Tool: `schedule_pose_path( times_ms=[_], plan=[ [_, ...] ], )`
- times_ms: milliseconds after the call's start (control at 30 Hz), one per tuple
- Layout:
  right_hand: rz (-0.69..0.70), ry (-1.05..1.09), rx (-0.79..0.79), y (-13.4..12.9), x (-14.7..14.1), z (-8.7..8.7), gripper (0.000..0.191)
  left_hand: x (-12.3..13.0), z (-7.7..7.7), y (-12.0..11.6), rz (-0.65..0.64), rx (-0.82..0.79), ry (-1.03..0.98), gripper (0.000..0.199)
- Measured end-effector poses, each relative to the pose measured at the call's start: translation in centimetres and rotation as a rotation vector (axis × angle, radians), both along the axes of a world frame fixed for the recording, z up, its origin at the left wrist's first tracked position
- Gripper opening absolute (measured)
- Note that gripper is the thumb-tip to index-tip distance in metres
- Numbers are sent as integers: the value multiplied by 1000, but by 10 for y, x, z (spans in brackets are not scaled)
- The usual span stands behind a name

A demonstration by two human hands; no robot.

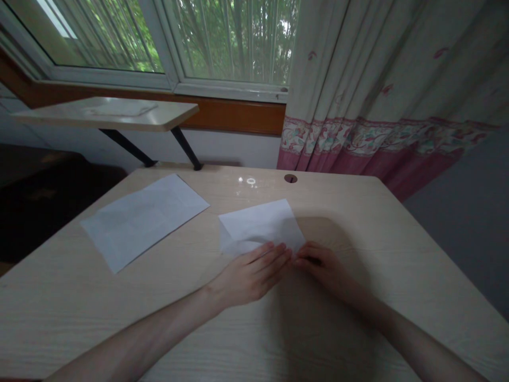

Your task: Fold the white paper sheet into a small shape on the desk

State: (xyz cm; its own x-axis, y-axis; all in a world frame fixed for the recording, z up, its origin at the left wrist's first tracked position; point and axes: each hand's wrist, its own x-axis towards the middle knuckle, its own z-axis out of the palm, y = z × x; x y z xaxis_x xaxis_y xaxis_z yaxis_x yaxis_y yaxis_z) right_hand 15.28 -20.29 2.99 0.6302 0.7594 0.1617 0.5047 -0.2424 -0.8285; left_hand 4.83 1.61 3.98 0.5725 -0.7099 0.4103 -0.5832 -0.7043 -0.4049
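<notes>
A white sheet of paper [258,220] with a diagonal fold at its left end lies on the desk in front of me. My left hand [258,270] rests flat across its near edge, fingers stretched out and pressing down. At the paper's near right corner, my right hand [322,262] is closed in a pinch, thumb and fingertips on the corner. The two hands almost touch there. Part of the near edge is hidden under my left fingers. Farther left, a second, larger white sheet [147,220] lies flat, apart from both hands.
The light wooden desk [178,329] carries a raised shelf [175,114] on black supports at the back left. A round cable hole [290,179] sits near the far edge. Behind are a window [238,42] and a patterned curtain [358,106]. A dark object [40,196] stands left of the desk.
</notes>
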Motion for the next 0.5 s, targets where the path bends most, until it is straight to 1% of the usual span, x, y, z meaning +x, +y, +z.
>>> schedule_pose_path(
  times_ms=[167,367,500],
  plan=[
    [70,-49,-70,-4,3,2,15,3,-4,3,4,-22,18,35],
    [15,-80,-198,-12,5,4,14,3,-9,3,30,-52,42,35],
    [-49,-239,-336,-13,2,1,17,3,-10,4,26,-52,82,34]
  ],
)
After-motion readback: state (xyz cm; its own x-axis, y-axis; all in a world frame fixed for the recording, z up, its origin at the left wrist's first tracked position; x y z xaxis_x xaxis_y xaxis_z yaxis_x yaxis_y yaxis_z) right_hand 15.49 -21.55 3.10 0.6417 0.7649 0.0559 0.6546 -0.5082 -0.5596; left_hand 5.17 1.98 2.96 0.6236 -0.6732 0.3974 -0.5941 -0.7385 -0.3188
